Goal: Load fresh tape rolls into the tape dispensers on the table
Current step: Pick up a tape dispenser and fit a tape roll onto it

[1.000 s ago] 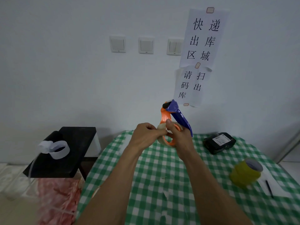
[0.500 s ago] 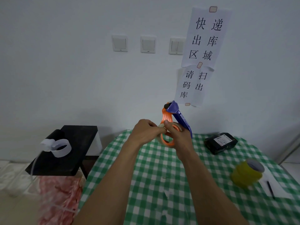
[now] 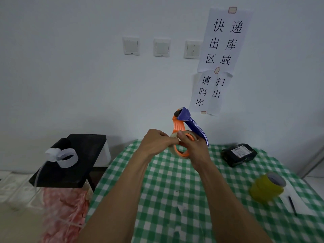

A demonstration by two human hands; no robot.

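Reaching out over the table [image 3: 166,199], your forearms cross its green-and-white checked cloth from the near edge.

- Near right: stack of yellow tape rolls [image 3: 266,190], lying tilted on the cloth. Just right of it, a pen [image 3: 292,206] on a white sheet [image 3: 305,202].
- Near left, off the table: pink bag [image 3: 64,213], hanging under a black side table [image 3: 75,165]. A loop of white strip [image 3: 67,157] sits on that table's top.
- Middle, held up above the far part of the cloth: tape dispenser [image 3: 192,122], orange frame with blue handle, its head uppermost. A clear tape roll [image 3: 181,153] sits round its orange hub.
- Your right hand [image 3: 192,146]: fingers wrapped round the dispenser at the hub, thumb laid over the roll's upper rim.
- Your left hand [image 3: 156,142]: fingers curled, thumb and forefinger pinching at the left edge of the roll, touching your right thumb. Whether a loose tape end lies between them cannot be told.
- Far right: black parcel [image 3: 239,154] with a white label, flat on the cloth.
- Wall beyond: three white switches [image 3: 162,47] in a row; to their right, two paper signs [image 3: 225,39] with Chinese characters, taped one below the other.
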